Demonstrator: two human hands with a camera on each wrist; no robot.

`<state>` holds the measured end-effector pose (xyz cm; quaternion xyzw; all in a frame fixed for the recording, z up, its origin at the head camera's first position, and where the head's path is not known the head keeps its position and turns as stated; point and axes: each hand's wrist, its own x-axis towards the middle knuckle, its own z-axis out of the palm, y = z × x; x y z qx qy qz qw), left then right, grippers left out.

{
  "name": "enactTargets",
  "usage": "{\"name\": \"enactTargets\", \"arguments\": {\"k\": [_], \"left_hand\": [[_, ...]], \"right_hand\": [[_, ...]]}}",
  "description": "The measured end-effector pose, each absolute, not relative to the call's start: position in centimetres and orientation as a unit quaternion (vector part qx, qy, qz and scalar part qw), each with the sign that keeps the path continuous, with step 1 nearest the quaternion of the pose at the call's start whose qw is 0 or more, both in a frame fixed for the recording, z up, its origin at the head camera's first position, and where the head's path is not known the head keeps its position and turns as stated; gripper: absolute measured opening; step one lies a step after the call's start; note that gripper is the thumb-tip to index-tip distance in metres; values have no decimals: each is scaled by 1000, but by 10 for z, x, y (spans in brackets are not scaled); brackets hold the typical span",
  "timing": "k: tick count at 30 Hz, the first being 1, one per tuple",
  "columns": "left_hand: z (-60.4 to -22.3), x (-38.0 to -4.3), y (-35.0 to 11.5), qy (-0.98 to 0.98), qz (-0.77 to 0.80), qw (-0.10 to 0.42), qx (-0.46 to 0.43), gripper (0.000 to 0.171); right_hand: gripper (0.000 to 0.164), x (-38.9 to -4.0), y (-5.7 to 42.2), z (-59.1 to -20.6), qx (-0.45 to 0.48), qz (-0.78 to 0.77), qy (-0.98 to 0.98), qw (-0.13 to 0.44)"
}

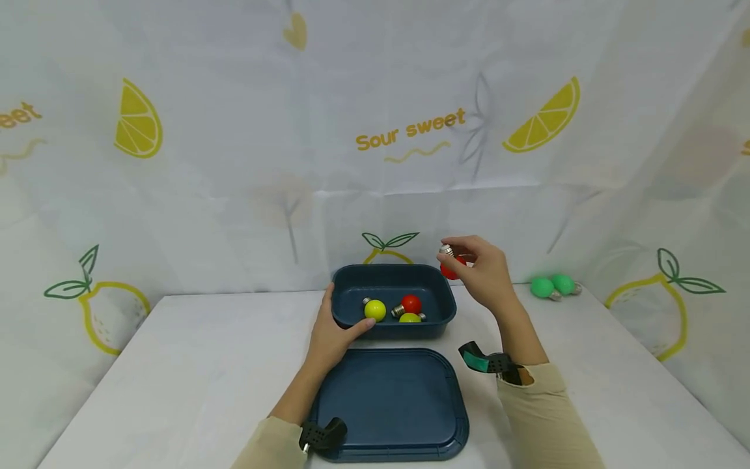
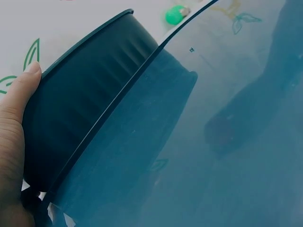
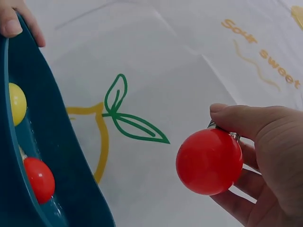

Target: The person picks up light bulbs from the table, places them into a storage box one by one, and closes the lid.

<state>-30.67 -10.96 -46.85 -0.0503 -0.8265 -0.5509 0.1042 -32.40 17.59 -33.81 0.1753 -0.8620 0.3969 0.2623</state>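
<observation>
Pinched by its metal screw base, a red light bulb (image 3: 209, 161) hangs from my right hand (image 1: 484, 272), just off the right rim of a dark blue plastic box (image 1: 351, 331). My left hand (image 1: 329, 333) grips the box's front left corner, its thumb along the near rim. Inside the box lie a yellow bulb (image 1: 375, 311) on the left, another red bulb (image 1: 411, 303) and a second yellow bulb (image 1: 409, 318) close against it. In the right wrist view, the left hand's fingertips (image 3: 11, 26) show over the box edge.
A dark blue lid (image 1: 389, 404) lies flat on the white table (image 1: 193, 378) in front of the box. Two green bulbs (image 1: 541, 287) rest at the back right. Behind stands a white curtain (image 1: 234, 163) printed with lemons and lettering.
</observation>
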Motion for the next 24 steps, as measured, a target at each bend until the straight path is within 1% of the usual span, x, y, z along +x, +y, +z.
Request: {"name": "enactTargets", "arguments": {"k": [7,17,24], "left_hand": [[-467,-306,-110,-825,-554,104,-49,113],[-466,-305,-109,-829,-548,97,-52,114],[-466,-305,-109,-830,-547,100,-48,114]], "right_hand": [[35,-328,167,-346,166,421,-853,260],[33,-331,168,-357,155,429,-852,258],[32,-337,158,-366,164,440,-853,226]]}}
